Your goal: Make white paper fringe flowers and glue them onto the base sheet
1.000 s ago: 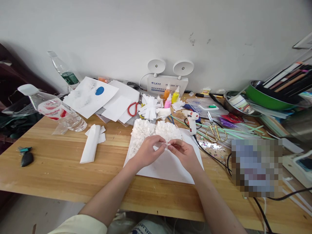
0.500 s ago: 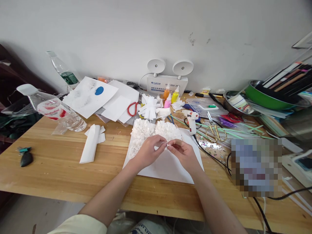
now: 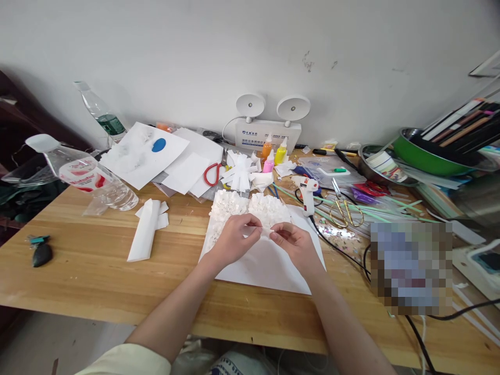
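Between my two hands a small strip of white paper (image 3: 266, 232) is pinched at its ends. My left hand (image 3: 239, 240) grips one end with thumb and fingers, and my right hand (image 3: 294, 245) closes on the other. Both are above a white sheet (image 3: 269, 273) lying on the wooden table. Crumpled white paper tufts (image 3: 269, 205) cover the back and left parts of that sheet, just beyond my fingers and partly hidden by my left hand. Behind them lies a fan of cut white paper strips (image 3: 239, 174).
To the right lie a hot glue gun (image 3: 308, 194) with a black cord and gold-handled scissors (image 3: 346, 212). Red-handled pliers (image 3: 213, 174) and several glue bottles (image 3: 280, 152) are at the back. At left stand a water bottle (image 3: 91, 177) and folded white paper (image 3: 144, 232).
My hands have moved slightly apart, and more of the white paper strip shows between my fingertips. The things on the table stay where they were.
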### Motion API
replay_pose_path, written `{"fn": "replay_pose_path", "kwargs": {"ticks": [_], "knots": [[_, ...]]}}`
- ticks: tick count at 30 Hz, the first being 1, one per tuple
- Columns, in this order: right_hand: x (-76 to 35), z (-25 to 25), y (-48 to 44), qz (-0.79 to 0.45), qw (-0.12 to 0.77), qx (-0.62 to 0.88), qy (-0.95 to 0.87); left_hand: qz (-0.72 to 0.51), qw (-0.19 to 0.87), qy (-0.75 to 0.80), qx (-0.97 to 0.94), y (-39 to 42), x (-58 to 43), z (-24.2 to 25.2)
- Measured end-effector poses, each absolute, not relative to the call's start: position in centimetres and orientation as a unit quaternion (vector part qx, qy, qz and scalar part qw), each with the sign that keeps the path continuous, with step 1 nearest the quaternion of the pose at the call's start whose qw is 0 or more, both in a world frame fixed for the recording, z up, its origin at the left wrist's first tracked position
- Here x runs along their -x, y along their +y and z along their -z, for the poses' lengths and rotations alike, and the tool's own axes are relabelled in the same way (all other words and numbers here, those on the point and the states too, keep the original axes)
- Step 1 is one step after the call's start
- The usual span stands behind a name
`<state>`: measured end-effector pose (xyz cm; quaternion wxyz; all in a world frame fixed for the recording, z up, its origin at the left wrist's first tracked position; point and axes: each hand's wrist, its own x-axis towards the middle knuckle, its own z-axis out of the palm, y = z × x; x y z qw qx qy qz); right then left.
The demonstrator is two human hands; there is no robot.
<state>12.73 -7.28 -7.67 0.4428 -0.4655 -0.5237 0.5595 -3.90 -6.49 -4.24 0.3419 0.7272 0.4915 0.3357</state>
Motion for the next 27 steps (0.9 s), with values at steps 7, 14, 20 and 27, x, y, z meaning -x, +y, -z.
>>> {"fn": "replay_pose_path", "kwargs": {"ticks": [7, 14, 20, 27], "knots": [[-12.46, 7.12, -7.55, -0.576, 0.421, 0.428, -0.555, -0.337, 0.345, 0.474, -0.737, -6.58, 3.51, 4.57], [-12.35, 7.3, -7.54, -0.543, 0.428, 0.451, -0.565, -0.336, 0.367, 0.456, -0.738, -6.65, 3.46, 4.66], [-12.35, 7.25, -7.46, -0.515, 0.443, 0.473, -0.561, -0.34, 0.38, 0.46, -0.727, -6.78, 3.5, 4.55], [-12.3, 7.32, -7.52, -0.511, 0.459, 0.483, -0.543, -0.352, 0.392, 0.472, -0.707, -6.8, 3.48, 4.13]]}}
